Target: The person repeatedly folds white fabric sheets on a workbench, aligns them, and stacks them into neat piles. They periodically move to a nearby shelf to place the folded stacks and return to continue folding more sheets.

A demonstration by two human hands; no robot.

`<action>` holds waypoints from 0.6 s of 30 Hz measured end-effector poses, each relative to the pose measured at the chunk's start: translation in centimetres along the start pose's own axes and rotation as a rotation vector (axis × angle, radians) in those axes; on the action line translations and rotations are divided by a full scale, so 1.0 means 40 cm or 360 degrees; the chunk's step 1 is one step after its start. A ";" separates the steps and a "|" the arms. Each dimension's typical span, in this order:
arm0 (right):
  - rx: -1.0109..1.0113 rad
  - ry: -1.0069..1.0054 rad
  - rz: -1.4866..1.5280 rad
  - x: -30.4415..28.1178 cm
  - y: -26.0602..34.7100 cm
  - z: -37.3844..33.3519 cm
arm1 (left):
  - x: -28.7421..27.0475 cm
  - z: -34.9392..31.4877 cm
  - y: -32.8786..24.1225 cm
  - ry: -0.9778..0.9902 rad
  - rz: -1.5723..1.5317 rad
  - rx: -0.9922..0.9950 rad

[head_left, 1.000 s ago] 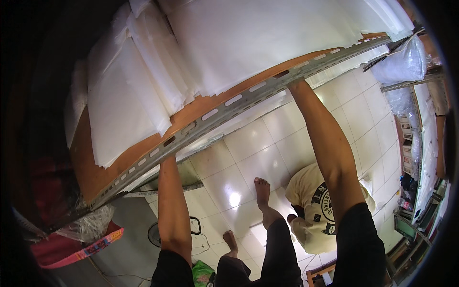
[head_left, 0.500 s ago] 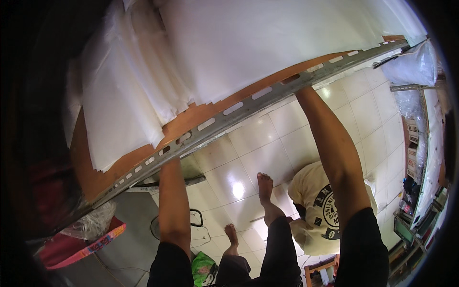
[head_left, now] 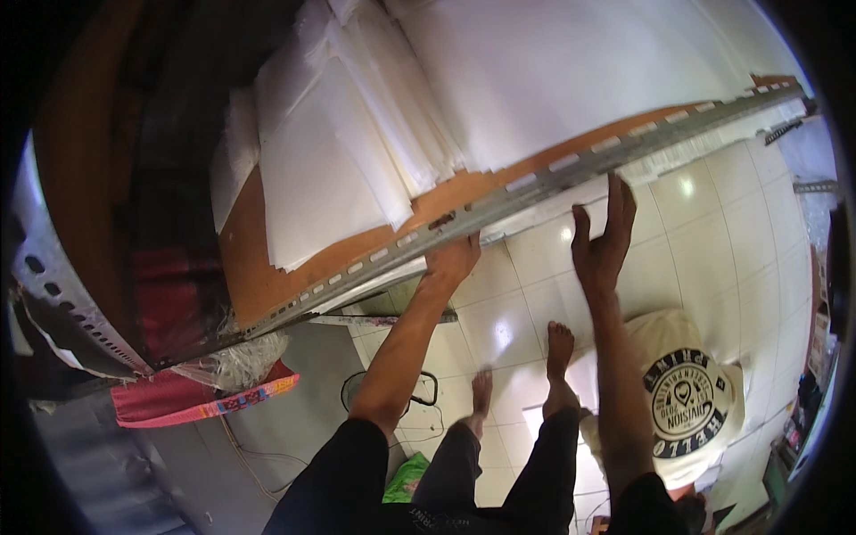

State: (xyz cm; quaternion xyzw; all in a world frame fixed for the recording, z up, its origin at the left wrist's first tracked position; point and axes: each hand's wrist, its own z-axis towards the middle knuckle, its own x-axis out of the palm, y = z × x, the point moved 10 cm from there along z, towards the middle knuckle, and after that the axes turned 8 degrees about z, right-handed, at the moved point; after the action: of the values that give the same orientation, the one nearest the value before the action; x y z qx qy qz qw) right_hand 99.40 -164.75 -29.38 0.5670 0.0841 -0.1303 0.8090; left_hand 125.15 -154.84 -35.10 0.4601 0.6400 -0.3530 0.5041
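A slotted grey metal rail point(head_left: 553, 187) runs slantwise along the front of a brown shelf board point(head_left: 325, 254). On the board lie stacks of thin whitish sheets, one large stack point(head_left: 580, 80) and narrower stacks point(head_left: 321, 169) to its left. My left hand point(head_left: 455, 259) reaches up to the rail's underside, where its fingers are mostly hidden. Farther right, my right hand point(head_left: 606, 236) is raised just below the rail, thumb apart from the fingers and nothing held. White layered edges point(head_left: 642, 165) show beneath the rail.
Below right, a person in a cream printed shirt point(head_left: 687, 392) is close to my right arm. A red box point(head_left: 205, 397) with clear plastic point(head_left: 236, 361) stands at the left. An upright slotted metal post point(head_left: 62, 285) rises at far left. White floor tiles point(head_left: 526, 276) lie below.
The view has shifted, so the shelf and stacks appear farther right. My right hand, earlier hidden behind the rail, now shows with fingers apart. My left hand has moved rightward along the rail.
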 end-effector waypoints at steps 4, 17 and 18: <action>0.0592 0.0080 0.0123 -0.070 -0.028 -0.236 | -0.140 -0.288 -0.092 -0.0408 -0.0420 0.0560; 0.1474 0.0451 -0.0011 -0.195 -0.133 -1.090 | -0.496 -0.236 1.178 -0.1054 -0.0311 -0.0281; 0.1527 0.0417 -0.0070 -0.204 -0.137 -1.144 | -0.491 -0.181 1.224 -0.1010 -0.0331 -0.0243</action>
State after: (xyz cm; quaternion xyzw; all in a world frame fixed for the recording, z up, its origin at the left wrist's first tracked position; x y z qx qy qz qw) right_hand 90.50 -122.60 -47.65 0.8850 0.1274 -0.0990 0.4367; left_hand 170.43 -136.74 -13.71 0.2207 0.5193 -0.4792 0.6723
